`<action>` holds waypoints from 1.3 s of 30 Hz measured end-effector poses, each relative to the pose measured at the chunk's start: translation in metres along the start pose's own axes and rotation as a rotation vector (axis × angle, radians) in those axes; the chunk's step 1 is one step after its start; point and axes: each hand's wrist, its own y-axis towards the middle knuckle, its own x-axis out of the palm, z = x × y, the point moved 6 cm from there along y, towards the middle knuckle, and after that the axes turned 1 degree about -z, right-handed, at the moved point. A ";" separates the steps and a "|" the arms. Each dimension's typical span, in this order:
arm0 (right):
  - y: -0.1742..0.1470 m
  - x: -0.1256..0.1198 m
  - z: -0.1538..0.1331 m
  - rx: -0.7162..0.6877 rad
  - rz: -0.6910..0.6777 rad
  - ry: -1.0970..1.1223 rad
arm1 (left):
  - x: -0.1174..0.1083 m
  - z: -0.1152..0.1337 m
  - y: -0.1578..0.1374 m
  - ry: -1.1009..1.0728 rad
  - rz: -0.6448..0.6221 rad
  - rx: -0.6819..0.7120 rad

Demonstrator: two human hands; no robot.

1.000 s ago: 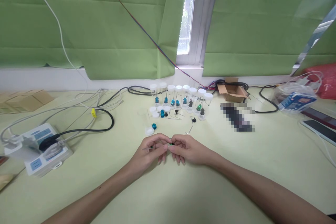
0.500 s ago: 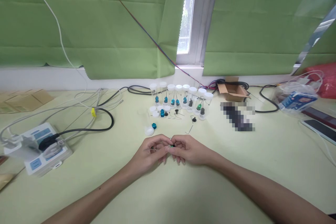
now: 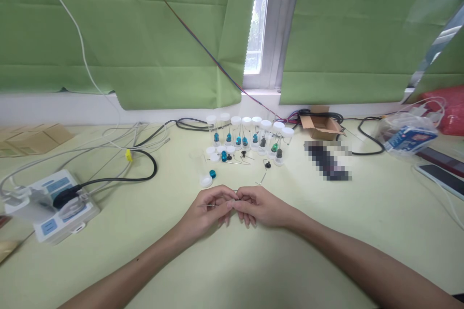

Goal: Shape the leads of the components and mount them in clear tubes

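Observation:
My left hand (image 3: 210, 208) and my right hand (image 3: 260, 206) meet fingertip to fingertip above the table. Both are closed in a pinch on one small piece, mostly hidden by the fingers; only a dark bit shows. A thin metal wire (image 3: 203, 205) sticks out leftward across my left fingers. Beyond the hands lie a blue knob-like piece (image 3: 212, 174) and a white cap (image 3: 206, 181). Further off are more blue pieces (image 3: 224, 156), a black disc-like piece with a bent wire (image 3: 268, 165), and a row of white-capped clear tubes (image 3: 236, 128) holding blue, green or dark pieces.
A white power strip (image 3: 68, 205) with plugs and cables stands at the left. An open cardboard box (image 3: 322, 128) is behind, right of the tubes. A phone (image 3: 442, 179) and a plastic bag with a blue box (image 3: 411, 139) lie at the right. Green blinds (image 3: 174, 34) hang behind.
The hands stay in nearly the same place. A green bit that showed between the fingertips earlier is now covered, with only a dark bit visible.

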 end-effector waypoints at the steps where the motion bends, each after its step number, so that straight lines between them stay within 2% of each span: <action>1: 0.000 0.000 0.000 0.001 0.002 -0.004 | 0.000 0.000 0.000 0.000 0.000 0.001; 15: 0.002 -0.001 0.005 -0.002 0.001 -0.055 | 0.000 0.003 0.000 0.059 0.004 0.008; 28: 0.003 -0.002 0.007 0.027 0.017 -0.025 | 0.002 0.004 0.000 0.021 -0.009 -0.011; 39: 0.002 -0.002 0.004 0.010 0.029 0.054 | -0.004 -0.001 0.000 0.003 0.061 -0.025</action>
